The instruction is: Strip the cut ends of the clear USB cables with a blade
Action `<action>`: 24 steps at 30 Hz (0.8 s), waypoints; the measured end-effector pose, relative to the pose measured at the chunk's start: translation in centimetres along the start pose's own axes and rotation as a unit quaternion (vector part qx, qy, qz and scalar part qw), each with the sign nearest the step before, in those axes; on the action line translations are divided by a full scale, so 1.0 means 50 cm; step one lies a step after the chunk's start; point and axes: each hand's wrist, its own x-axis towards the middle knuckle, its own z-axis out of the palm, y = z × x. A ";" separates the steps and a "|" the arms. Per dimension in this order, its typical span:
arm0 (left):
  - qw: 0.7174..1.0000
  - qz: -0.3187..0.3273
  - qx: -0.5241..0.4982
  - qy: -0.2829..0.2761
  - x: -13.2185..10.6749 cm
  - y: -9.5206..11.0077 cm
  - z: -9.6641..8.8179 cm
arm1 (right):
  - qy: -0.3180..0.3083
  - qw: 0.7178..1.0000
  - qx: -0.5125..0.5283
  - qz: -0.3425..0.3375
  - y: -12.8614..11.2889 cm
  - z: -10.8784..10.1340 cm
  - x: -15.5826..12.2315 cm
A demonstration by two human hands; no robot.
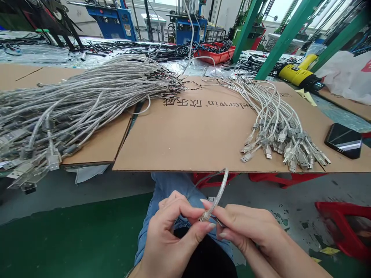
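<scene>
A clear-jacketed USB cable [222, 188] rises in a curve from between my hands, above my lap. My left hand [174, 227] pinches it near a thicker collar, thumb and forefinger closed around it. My right hand [249, 227] is closed beside it, thumb and forefinger gripping a small dark metal piece that touches the cable; its kind is mostly hidden by my fingers. A pale USB plug [212, 199] shows just behind the cable. On the cardboard to the right lies a bunch of similar USB cables [272, 108], plugs toward me. A larger heap of cables [87, 92] lies at left.
Cardboard sheets [185, 143] cover the table, whose front edge is just beyond my hands. A black phone [343, 140] lies at right, near a yellow-and-black tool [298, 75]. Behind are a red tray [216, 54] of black cables and green posts [285, 42]. Red stools [344, 227] stand below.
</scene>
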 end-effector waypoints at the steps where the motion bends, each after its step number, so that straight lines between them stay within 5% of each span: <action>1: 1.000 0.004 0.005 0.000 0.000 0.000 0.000 | -0.001 1.000 0.001 -0.001 0.001 0.000 0.000; 15: 0.999 0.030 0.020 -0.020 -0.002 -0.008 0.000 | 0.001 1.000 0.002 -0.006 0.009 0.009 -0.006; 24: 0.995 -0.074 -0.058 -0.031 0.004 0.003 0.001 | 0.050 0.999 -0.023 -0.004 -0.004 0.003 0.006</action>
